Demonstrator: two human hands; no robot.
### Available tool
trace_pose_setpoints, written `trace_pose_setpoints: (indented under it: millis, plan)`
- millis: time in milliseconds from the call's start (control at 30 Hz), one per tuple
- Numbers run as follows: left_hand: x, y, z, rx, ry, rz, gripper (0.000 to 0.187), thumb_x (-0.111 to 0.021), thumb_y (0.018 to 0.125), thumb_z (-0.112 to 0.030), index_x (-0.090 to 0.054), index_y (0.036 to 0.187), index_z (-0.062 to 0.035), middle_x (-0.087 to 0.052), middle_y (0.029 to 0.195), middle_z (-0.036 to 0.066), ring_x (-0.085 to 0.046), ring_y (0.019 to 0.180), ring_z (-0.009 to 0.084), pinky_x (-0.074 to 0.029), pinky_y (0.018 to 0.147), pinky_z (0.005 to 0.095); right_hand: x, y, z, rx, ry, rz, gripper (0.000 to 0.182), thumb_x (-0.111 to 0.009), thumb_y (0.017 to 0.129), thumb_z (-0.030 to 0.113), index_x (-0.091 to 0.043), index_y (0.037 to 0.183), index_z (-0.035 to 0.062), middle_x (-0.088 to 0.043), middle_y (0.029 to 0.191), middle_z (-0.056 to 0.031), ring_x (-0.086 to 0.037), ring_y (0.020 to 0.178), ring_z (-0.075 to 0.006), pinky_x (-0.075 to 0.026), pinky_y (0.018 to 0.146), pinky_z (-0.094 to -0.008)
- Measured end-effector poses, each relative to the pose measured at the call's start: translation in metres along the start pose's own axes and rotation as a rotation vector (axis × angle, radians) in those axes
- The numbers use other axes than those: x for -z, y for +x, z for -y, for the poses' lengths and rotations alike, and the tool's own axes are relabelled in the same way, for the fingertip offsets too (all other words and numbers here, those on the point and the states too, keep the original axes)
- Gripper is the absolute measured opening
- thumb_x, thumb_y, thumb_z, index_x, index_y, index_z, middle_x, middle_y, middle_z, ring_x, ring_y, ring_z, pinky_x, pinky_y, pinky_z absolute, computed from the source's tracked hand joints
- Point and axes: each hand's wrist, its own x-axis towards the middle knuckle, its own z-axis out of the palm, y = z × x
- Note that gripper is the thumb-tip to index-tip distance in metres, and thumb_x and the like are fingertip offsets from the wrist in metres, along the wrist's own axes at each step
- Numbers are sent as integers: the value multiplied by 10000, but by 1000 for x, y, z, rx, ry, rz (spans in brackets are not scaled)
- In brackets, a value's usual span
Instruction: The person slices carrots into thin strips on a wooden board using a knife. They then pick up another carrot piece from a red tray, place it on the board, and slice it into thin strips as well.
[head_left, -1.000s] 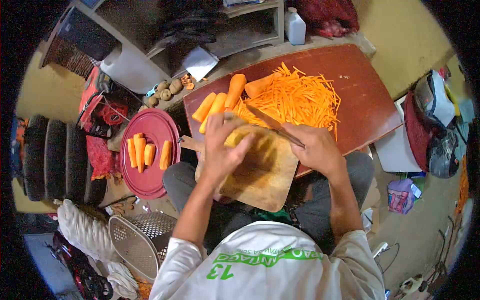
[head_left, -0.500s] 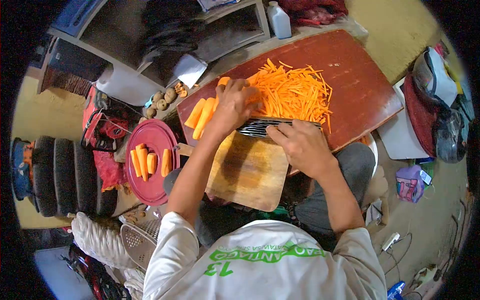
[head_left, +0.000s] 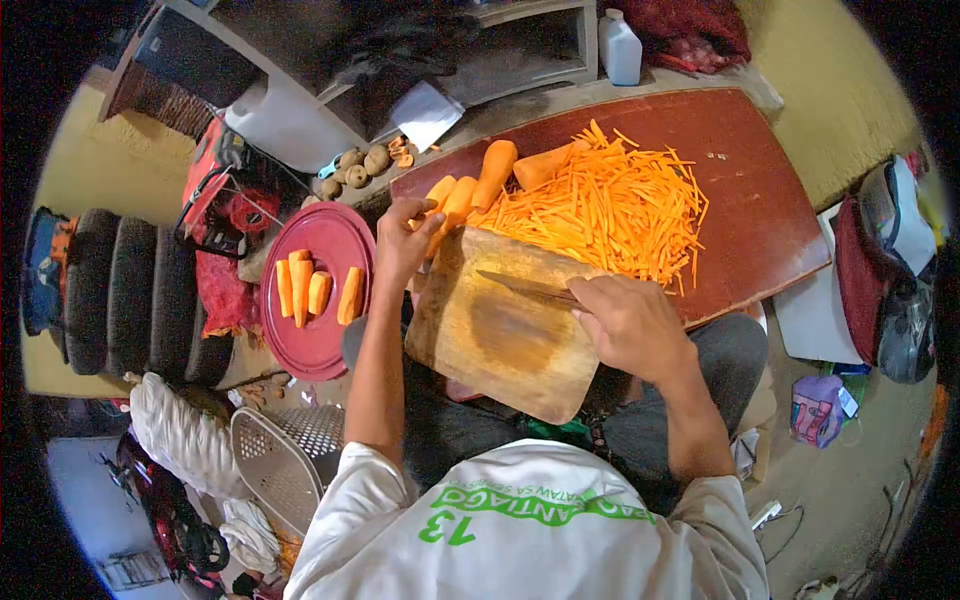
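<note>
My right hand (head_left: 635, 325) is closed round the handle of a knife (head_left: 525, 287), whose dark blade lies flat over the wooden cutting board (head_left: 450, 340). The board rests tilted across my lap, its top edge by the red table. At the board's upper left, my left hand (head_left: 405, 235) pinches the near end of a peeled carrot (head_left: 438, 192). More whole carrots (head_left: 494, 175) lie beside it, one of them against a large pile of carrot strips (head_left: 610, 210) on the red table (head_left: 770, 200).
On the left is a red round lid (head_left: 325, 240) holding several peeled carrots (head_left: 300, 285). Potatoes (head_left: 356, 175) and a white jug (head_left: 620, 48) are behind the table. A perforated basket (head_left: 285, 450) stands at lower left, a white box (head_left: 815, 315) at right.
My left hand has moved left and down, off the strips. The knife has come from the pile's edge down over the board, and the board has shifted up beside the carrots.
</note>
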Motion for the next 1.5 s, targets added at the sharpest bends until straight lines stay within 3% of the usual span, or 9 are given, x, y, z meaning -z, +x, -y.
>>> trace_pose_setpoints:
  millis: [133,367,533,600,767,1067,1333,1400,1500]
  plan:
    - [-13,-22,2,54,-65,-71,236,-873,916,-134,-783,1077,14,-747,980,117,-725,875,242,-578,787,373,-12,3,3,-167,-115,173,266,-730,954,159,-666,1180,34,-726,934,-194,-724,892,-416,-560,753,-543]
    - [26,-25,15,-211,172,-203,208,-843,899,-136,-783,1039,4,-715,899,184,-719,821,321,-554,702,400,-5,13,13,-229,-144,289,318,-718,955,198,-657,1236,61,-729,956,-196,-726,909,-419,-558,754,-541]
    - [99,-38,84,171,274,-251,360,-863,905,-185,-793,1204,3,-793,1086,176,-765,938,270,-609,840,398,0,15,9,-236,-93,315,344,-665,962,210,-648,1270,56,-727,952,-176,-738,912,-400,-565,758,-546]
    - [121,-57,127,232,359,-198,373,-885,858,-237,-814,1167,-40,-765,1106,183,-738,945,367,-593,858,462,-7,11,6,-158,-137,284,345,-676,958,209,-654,1268,61,-716,930,-158,-734,888,-374,-567,753,-529]
    - [149,-103,229,199,764,-216,454,-903,814,-326,-803,1199,-106,-738,1136,136,-690,1090,372,-561,932,527,-20,11,29,-98,-199,154,424,-832,852,142,-731,1251,39,-766,1058,-188,-747,971,-381,-593,801,-475]
    - [140,-114,246,343,799,-297,522,-875,832,-231,-730,1320,-113,-687,1158,206,-682,1068,424,-559,920,537,-51,-26,40,-175,-177,223,461,-780,906,156,-665,1343,66,-697,1198,-172,-655,1070,-377,-528,955,-491]
    - [143,-129,278,-9,783,-358,589,-842,780,-160,-682,1343,-90,-666,1038,204,-675,947,435,-537,848,532,13,-19,92,-144,45,13,338,-777,910,171,-737,1217,35,-723,1133,-201,-691,1038,-412,-562,934,-488]
    - [141,-126,278,107,838,-283,596,-800,828,-154,-640,1400,-101,-674,1093,224,-662,1013,437,-525,912,542,41,-25,133,-229,139,-288,278,-773,919,163,-758,1158,22,-736,1083,-205,-700,1015,-436,-561,922,-522]
    - [144,-118,273,97,932,-201,614,-760,880,-201,-584,1460,-108,-683,1038,259,-671,961,454,-533,869,556,121,-48,144,243,-52,-244,297,-759,930,177,-752,1182,21,-738,1074,-194,-697,1007,-441,-557,924,-531]
